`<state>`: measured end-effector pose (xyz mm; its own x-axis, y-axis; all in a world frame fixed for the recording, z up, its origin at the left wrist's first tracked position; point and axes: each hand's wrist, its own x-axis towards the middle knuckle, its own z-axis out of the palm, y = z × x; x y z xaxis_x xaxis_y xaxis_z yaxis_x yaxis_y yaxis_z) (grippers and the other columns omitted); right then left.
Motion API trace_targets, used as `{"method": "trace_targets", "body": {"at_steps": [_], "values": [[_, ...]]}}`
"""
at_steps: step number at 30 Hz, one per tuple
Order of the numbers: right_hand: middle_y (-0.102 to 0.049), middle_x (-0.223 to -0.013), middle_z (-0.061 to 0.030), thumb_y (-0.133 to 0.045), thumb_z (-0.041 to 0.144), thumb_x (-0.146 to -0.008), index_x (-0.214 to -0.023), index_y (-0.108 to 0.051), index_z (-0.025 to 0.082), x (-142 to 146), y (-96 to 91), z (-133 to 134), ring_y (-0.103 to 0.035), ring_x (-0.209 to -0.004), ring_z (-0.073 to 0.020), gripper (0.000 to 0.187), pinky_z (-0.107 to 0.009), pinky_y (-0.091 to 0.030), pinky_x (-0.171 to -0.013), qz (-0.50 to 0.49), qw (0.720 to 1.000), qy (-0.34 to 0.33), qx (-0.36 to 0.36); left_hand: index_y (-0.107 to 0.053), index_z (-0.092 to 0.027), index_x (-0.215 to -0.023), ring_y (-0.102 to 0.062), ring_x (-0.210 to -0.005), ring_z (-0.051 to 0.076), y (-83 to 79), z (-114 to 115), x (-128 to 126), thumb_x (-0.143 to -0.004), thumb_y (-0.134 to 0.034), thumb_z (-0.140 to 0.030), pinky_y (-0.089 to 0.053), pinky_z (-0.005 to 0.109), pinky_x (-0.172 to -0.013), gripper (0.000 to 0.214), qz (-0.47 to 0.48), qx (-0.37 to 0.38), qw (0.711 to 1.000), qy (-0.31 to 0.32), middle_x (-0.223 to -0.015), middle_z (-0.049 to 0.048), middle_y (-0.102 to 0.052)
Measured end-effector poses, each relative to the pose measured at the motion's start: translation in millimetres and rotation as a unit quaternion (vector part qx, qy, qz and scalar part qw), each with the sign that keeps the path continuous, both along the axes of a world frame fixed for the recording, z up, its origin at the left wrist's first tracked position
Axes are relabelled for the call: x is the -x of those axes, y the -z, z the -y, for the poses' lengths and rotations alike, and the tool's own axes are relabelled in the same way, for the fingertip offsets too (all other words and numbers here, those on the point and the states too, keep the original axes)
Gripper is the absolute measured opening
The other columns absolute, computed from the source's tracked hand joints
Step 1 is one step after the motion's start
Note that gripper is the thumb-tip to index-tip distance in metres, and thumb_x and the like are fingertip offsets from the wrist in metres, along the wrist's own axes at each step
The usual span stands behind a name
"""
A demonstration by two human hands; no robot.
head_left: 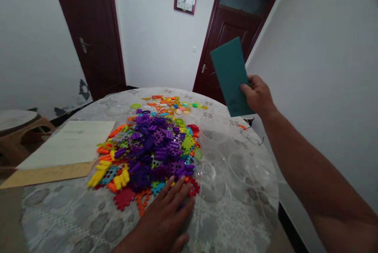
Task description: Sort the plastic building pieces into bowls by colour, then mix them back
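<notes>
My right hand [258, 94] holds a flat teal rectangular board [232, 79] by its right edge, thumb on the near face. The board is raised above the far right of the table and tilted. My left hand [167, 215] lies flat with fingers stretched out at the near edge of a heap of plastic building pieces [153, 146]. Its fingertips touch or nearly touch the pieces. Purple ones top the heap, with yellow, orange, green, blue and red ones around it. A red toothed square piece [124, 198] lies just left of that hand.
Clear round plastic dishes [211, 172] stand on the patterned tablecloth [112, 221] to the right. White paper sheets [71, 140] and a brown strip [50, 174] lie left. Small orange pieces [165, 105] are scattered at the back. A pair of glasses [251, 138] rests near the right edge.
</notes>
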<state>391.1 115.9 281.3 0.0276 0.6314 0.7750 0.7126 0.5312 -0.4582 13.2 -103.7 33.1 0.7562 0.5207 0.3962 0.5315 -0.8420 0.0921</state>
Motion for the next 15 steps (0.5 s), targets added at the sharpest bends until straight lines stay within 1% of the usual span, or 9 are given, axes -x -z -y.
{"method": "trace_targets", "body": {"at_steps": [1,3,4,6,8,9,12,15], "values": [[-0.076,-0.102,-0.0054,-0.063,0.029,-0.094,-0.113,-0.067,0.025,-4.3,4.9,-3.5,-0.067,-0.091,-0.0252,0.019,-0.037,-0.052,-0.085,0.067,0.996,0.060,0.009,-0.056,-0.027,-0.154,-0.038,-0.159,0.037,2.3,-3.8,-2.5,-0.086,-0.078,-0.042,-0.032,0.061,-0.130,0.073,-0.003,-0.013,1.000,0.006,-0.168,0.0113,-0.050],[-0.076,-0.104,-0.0105,-0.059,0.027,-0.097,-0.116,-0.068,0.022,-12.7,19.0,-11.9,-0.067,-0.094,-0.0289,0.021,-0.038,-0.048,-0.087,0.171,0.971,0.161,0.045,-0.061,-0.025,-0.149,-0.045,-0.155,0.034,9.4,-11.9,-6.9,-0.089,-0.075,-0.042,-0.029,0.056,-0.133,0.064,0.013,-0.051,0.999,0.008,-0.161,0.0111,-0.057],[-0.077,-0.107,-0.0129,-0.057,0.026,-0.099,-0.119,-0.068,0.021,-16.9,27.7,-16.8,-0.068,-0.096,-0.0306,0.023,-0.038,-0.047,-0.087,0.211,0.955,0.196,0.075,-0.063,-0.024,-0.145,-0.047,-0.153,0.033,14.0,-15.6,-8.8,-0.091,-0.074,-0.042,-0.027,0.054,-0.134,0.058,0.029,-0.073,0.997,0.007,-0.157,0.0108,-0.062],[-0.077,-0.112,-0.0162,-0.052,0.026,-0.103,-0.128,-0.066,0.020,-25.4,47.6,-27.6,-0.069,-0.100,-0.0325,0.029,-0.038,-0.046,-0.089,0.269,0.924,0.233,0.140,-0.069,-0.023,-0.137,-0.052,-0.149,0.030,23.6,-21.2,-12.0,-0.092,-0.073,-0.041,-0.021,0.051,-0.136,0.048,0.067,-0.110,0.992,0.000,-0.145,0.0096,-0.070],[-0.077,-0.117,-0.0176,-0.051,0.025,-0.105,-0.132,-0.066,0.020,-33.9,69.1,-38.0,-0.070,-0.104,-0.0325,0.032,-0.037,-0.045,-0.090,0.307,0.902,0.235,0.191,-0.073,-0.023,-0.127,-0.055,-0.146,0.028,31.5,-24.2,-14.0,-0.091,-0.074,-0.040,-0.018,0.049,-0.138,0.040,0.095,-0.127,0.987,-0.012,-0.137,0.0082,-0.074],[-0.077,-0.119,-0.0179,-0.052,0.024,-0.105,-0.132,-0.066,0.020,-38.1,79.9,-42.6,-0.070,-0.105,-0.0321,0.031,-0.036,-0.045,-0.091,0.319,0.896,0.228,0.208,-0.074,-0.023,-0.124,-0.056,-0.144,0.028,34.3,-25.1,-14.7,-0.091,-0.075,-0.040,-0.017,0.048,-0.138,0.037,0.103,-0.130,0.986,-0.018,-0.134,0.0074,-0.075],[-0.078,-0.118,-0.0181,-0.055,0.022,-0.104,-0.129,-0.069,0.019,-49.4,110.1,-52.9,-0.071,-0.105,-0.0310,0.029,-0.035,-0.045,-0.091,0.334,0.886,0.211,0.244,-0.076,-0.022,-0.115,-0.060,-0.139,0.026,39.9,-27.6,-16.1,-0.090,-0.075,-0.038,-0.016,0.046,-0.139,0.030,0.122,-0.148,0.981,-0.015,-0.127,0.0057,-0.077],[-0.079,-0.118,-0.0178,-0.056,0.022,-0.104,-0.128,-0.071,0.019,-58.5,134.4,-59.1,-0.072,-0.106,-0.0298,0.028,-0.034,-0.045,-0.090,0.345,0.875,0.199,0.274,-0.077,-0.022,-0.109,-0.063,-0.133,0.025,43.3,-30.4,-16.8,-0.092,-0.072,-0.034,-0.017,0.047,-0.139,0.021,0.142,-0.167,0.976,-0.004,-0.121,0.0047,-0.079]]}}
